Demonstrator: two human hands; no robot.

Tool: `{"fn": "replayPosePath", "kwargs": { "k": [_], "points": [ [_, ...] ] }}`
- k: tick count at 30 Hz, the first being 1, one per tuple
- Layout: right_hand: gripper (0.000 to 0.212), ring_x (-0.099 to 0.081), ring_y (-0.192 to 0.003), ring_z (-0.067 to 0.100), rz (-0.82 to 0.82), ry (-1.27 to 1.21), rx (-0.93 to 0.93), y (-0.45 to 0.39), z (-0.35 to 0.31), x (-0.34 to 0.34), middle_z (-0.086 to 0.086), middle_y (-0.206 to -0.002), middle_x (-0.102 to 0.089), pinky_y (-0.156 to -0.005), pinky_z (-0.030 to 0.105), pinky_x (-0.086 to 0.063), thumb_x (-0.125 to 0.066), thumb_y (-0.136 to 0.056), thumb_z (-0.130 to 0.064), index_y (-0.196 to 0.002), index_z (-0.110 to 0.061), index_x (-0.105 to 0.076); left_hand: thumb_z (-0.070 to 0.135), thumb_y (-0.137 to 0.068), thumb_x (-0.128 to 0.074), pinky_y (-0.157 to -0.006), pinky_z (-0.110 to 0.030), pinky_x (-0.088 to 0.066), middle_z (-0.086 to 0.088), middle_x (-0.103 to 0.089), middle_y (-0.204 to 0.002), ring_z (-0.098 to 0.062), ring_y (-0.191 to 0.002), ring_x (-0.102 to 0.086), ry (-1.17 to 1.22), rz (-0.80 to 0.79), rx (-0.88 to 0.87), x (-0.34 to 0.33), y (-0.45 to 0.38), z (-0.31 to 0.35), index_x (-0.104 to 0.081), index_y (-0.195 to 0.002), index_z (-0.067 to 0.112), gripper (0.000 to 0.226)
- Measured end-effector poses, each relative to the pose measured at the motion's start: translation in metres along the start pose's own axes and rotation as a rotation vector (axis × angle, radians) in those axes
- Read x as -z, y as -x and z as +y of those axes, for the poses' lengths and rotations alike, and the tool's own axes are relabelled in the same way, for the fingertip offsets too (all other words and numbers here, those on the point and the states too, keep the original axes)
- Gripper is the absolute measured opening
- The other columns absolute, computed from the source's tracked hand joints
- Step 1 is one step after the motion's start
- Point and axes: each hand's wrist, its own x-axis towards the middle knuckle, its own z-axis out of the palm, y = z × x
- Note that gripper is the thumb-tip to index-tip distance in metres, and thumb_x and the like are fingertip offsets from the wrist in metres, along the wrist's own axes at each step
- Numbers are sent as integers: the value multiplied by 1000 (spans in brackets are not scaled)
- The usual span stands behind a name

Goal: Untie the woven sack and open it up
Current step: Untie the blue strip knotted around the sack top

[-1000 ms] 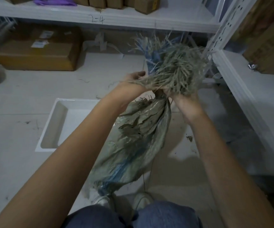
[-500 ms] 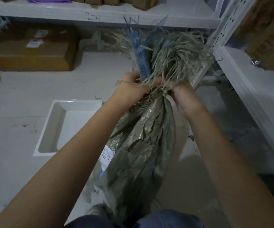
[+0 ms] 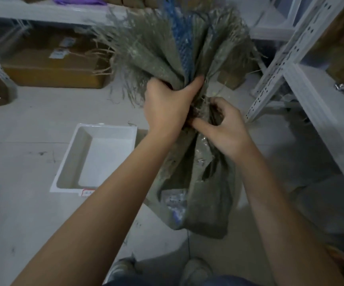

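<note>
The woven sack (image 3: 200, 182) hangs in front of the person, held up above the pale floor (image 3: 22, 203) with its frayed top (image 3: 167, 44) fanned out upward and a blue stripe (image 3: 182, 44) running through it. The left hand (image 3: 167, 106) is clamped around the gathered neck just under the fringe. The right hand (image 3: 226, 129) sits just below and touching it, fingers curled and pinching into the bunched cloth at the neck. A white tray (image 3: 103, 129) lies on the floor to the left, near a cardboard box (image 3: 51, 69) under the shelf (image 3: 33, 11)
</note>
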Motion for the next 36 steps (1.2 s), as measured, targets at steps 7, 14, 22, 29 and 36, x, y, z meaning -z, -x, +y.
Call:
{"fn": "replayPosePath", "kwargs": {
  "k": [7,14,22,29,36],
  "points": [
    [17,-51,-73,20,-75,13,-206,1,31,0,13,-77,-49,-65,27,-37,-49,-90,-11,-79,0,-55,32,-72,-78,-82,-26,-57,18,-62,-82,-1,-81,-62,47,-273,147,-3,6,-28,-58,-86,28,25],
    [18,-55,-88,8,-126,107,-294,14,65,-14,-4,-94,-59,-77,22,-40,-61,-85,-21,-101,-13,-64,66,-64,-68,-57,-30,-47,-2,-55,-57,-19,-55,-56,-252,-241,240,1,0,-89,-52,-64,9,59],
    [31,-62,-98,11,-20,212,103,31,73,-27,-4,-102,-64,-87,22,-49,-77,-70,-37,-98,-29,-67,73,-64,-60,-50,-28,-36,-2,-45,-48,-22,-46,-47,-519,-338,254,2,9,-99,-41,-53,11,66],
    [20,-64,-89,11,112,184,45,31,77,-33,-4,-91,-64,-86,16,-50,-77,-75,-12,-95,-16,-74,49,-85,-58,-44,-17,-37,-11,-47,-60,-11,-47,-46,-240,-484,308,12,16,-99,-51,-69,9,44],
    [22,-66,-85,11,204,62,0,36,77,-34,-2,-86,-68,-79,15,-51,-79,-72,-9,-83,-24,-67,-2,-90,-54,-72,-14,-48,6,-59,-82,0,-76,-59,18,-555,-49,28,47,-116,-59,-91,13,17]
  ]
}}
